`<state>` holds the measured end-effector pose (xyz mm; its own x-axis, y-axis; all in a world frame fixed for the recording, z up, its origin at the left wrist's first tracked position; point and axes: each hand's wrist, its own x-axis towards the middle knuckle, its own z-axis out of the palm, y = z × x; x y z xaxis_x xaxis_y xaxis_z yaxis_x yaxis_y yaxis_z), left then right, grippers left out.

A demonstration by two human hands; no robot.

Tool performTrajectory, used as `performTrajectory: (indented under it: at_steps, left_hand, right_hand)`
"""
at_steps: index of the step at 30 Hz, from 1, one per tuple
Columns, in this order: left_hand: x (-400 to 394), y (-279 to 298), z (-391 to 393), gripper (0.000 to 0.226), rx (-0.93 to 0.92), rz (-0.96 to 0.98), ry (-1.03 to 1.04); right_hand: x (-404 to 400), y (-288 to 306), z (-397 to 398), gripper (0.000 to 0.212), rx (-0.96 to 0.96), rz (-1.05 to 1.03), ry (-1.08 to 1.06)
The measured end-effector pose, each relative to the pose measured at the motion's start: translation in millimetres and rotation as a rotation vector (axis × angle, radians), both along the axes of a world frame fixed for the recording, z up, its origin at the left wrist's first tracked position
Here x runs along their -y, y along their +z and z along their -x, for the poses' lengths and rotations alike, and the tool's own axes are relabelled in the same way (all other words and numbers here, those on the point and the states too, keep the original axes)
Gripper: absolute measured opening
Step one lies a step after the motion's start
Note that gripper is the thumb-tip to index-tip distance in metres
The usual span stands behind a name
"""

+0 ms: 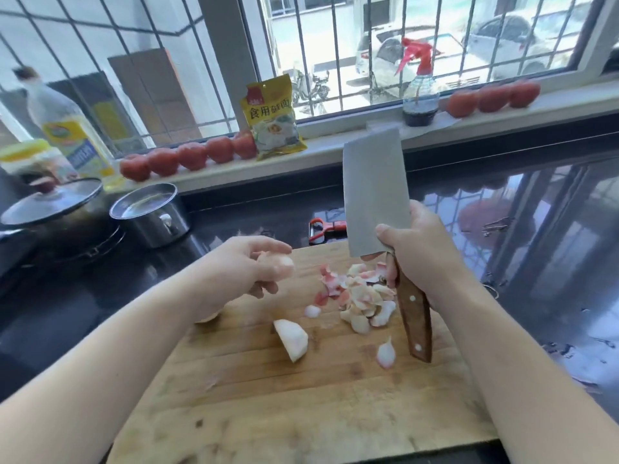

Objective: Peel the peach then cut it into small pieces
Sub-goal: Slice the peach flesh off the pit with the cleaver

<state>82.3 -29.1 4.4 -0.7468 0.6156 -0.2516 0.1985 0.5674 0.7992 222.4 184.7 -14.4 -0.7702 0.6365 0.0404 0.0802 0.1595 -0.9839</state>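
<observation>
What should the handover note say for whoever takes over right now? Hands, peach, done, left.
Right hand grips the cleaver, blade raised above the cutting board.
Left hand holds a peeled peach piece over the board.
A peach wedge lies mid-board; peel pile beside it; peeler behind the board.
Done: peeling, first cuts.
Left: cut the pieces small.

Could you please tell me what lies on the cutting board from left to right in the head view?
Left hand holding a peeled peach piece → peach wedge → pile of peels → cleaver gripped upright by the right hand.
</observation>
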Motion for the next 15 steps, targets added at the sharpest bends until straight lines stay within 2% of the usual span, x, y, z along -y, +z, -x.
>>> performTrajectory:
  at_steps: [3,6,9,11,12,13,15]
  left_hand:
    - [1.5,-8.5,5.2,0.026,-0.228,0.195,-0.003]
    - [-3.3,-3.8,13.9,0.035,-0.441,0.429,-0.088]
    - [1.3,0.1,25.3,0.038,-0.5,0.627,-0.149]
    - [6.6,-2.6,27.9,0.039,-0.481,0.66,-0.167]
    - [10.6,-5.1,27.2,0.042,-0.527,0.664,-0.176]
    - [15.4,-7.5,23.9,0.043,-0.617,0.628,-0.185]
    - [27.4,-11.1,8.3,0.043,-0.784,0.419,-0.289]
  right_hand:
    - [10.2,-0.3,1.0,0.027,0.015,-0.04,0.038]
    - [15.9,-0.8,0.6,0.031,0.04,-0.082,0.08]
    - [17.3,-0.9,-0.4,0.034,0.068,-0.119,0.1]
    - [17.6,-0.4,-0.9,0.033,0.077,-0.118,0.106]
    - [17.8,-0.2,-0.9,0.033,0.079,-0.118,0.107]
    - [18.0,-0.3,-0.6,0.032,0.083,-0.118,0.109]
    - [18.9,0.1,-0.2,0.031,0.092,-0.121,0.113]
